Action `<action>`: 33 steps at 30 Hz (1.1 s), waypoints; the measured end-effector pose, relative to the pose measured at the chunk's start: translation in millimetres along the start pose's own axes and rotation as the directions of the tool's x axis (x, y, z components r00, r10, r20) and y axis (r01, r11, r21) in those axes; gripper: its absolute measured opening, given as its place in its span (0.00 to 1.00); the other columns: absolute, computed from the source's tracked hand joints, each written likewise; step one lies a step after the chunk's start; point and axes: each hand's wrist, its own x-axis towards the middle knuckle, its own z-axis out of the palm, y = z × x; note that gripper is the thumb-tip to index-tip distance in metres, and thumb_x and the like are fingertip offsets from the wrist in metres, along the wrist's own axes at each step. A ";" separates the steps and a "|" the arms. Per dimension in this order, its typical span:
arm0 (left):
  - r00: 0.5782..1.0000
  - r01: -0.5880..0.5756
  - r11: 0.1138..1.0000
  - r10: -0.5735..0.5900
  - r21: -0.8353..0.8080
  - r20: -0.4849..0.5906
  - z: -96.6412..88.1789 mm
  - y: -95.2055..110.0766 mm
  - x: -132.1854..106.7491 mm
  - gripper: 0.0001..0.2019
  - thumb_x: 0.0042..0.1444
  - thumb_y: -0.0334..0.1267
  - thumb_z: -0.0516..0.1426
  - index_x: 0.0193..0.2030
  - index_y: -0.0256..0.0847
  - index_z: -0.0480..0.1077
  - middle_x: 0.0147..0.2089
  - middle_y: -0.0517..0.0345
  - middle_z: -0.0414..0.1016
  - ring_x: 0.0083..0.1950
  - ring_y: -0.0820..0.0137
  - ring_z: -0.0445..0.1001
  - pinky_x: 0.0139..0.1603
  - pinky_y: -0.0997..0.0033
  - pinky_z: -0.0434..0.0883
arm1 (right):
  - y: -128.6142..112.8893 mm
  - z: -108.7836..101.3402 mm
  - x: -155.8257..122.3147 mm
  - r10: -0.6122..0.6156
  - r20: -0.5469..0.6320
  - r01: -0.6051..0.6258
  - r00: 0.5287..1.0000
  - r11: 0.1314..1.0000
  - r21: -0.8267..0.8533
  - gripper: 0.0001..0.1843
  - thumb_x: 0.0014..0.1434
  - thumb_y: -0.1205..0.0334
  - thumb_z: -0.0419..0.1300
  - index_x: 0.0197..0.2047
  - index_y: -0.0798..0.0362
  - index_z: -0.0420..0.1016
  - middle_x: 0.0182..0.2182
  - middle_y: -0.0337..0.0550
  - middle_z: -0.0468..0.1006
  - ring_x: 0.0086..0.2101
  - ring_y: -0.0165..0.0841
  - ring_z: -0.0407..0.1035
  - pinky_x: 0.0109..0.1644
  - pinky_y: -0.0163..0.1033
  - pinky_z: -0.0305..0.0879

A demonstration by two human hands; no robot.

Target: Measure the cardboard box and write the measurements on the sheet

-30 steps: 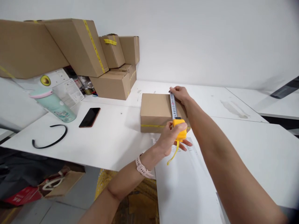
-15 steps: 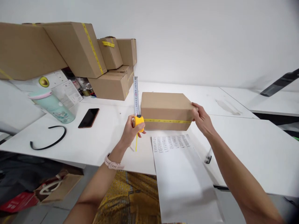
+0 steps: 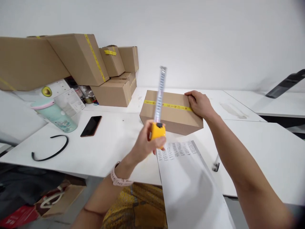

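Observation:
My left hand (image 3: pixel 145 143) is closed round a yellow tape measure (image 3: pixel 157 131) held above the table's near edge. Its white blade sticks up and away, free at the tip. A brown cardboard box (image 3: pixel 168 113) with a yellow tape strip across its top lies on the white table (image 3: pixel 114 143) just beyond. My right hand (image 3: pixel 199 103) rests on the box's right top edge, fingers curled over it. A printed sheet of paper (image 3: pixel 188 181) lies in front of the box and hangs over the table edge.
Stacked cardboard boxes (image 3: pixel 78 60) fill the back left. A mint-green bottle (image 3: pixel 54 113), a black phone (image 3: pixel 91 126) and a black curved band (image 3: pixel 49 152) lie to the left. A pen (image 3: pixel 216 163) lies right of the paper. Bags sit on the floor at lower left.
The box has been turned so its yellow strip now faces up. My left hand moved right with the tape measure, blade still out. My right hand shifted onto the box's top right edge.

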 end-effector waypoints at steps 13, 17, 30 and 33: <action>0.945 0.297 0.939 -0.264 -0.175 0.192 31.6 -30.1 -17.1 0.25 0.50 0.51 0.66 0.48 0.41 0.61 0.53 0.49 0.73 0.23 0.73 0.79 0.12 0.80 0.60 | -13.1 -5.7 -10.8 -0.160 0.054 0.168 0.986 0.964 -0.209 0.27 0.72 0.55 0.40 0.67 0.41 0.68 0.45 0.52 0.75 0.45 0.48 0.67 0.51 0.56 0.61; 0.946 0.291 0.941 -0.256 -0.173 0.198 41.1 -40.4 -23.2 0.27 0.51 0.52 0.67 0.49 0.43 0.60 0.43 0.58 0.74 0.25 0.72 0.79 0.14 0.81 0.62 | -9.9 -4.8 -11.0 -0.208 0.056 0.216 0.976 0.953 -0.211 0.28 0.73 0.53 0.39 0.66 0.34 0.72 0.45 0.51 0.73 0.43 0.47 0.66 0.50 0.56 0.62; 0.956 0.259 0.956 -0.233 -0.140 0.179 43.2 -53.6 -27.5 0.26 0.52 0.47 0.67 0.51 0.45 0.60 0.46 0.57 0.74 0.28 0.74 0.78 0.18 0.79 0.68 | -8.3 -3.0 -12.6 -0.133 0.030 0.136 0.991 0.969 -0.204 0.28 0.71 0.44 0.43 0.67 0.40 0.70 0.46 0.52 0.76 0.48 0.50 0.66 0.54 0.60 0.60; 0.972 0.202 0.966 -0.178 -0.162 0.153 32.9 -54.6 -40.7 0.27 0.51 0.46 0.67 0.53 0.46 0.61 0.53 0.53 0.73 0.29 0.75 0.76 0.20 0.78 0.69 | -15.0 -5.4 -21.9 -0.062 -0.014 0.056 0.998 0.968 -0.246 0.33 0.66 0.34 0.49 0.61 0.46 0.73 0.47 0.53 0.77 0.50 0.54 0.66 0.55 0.61 0.59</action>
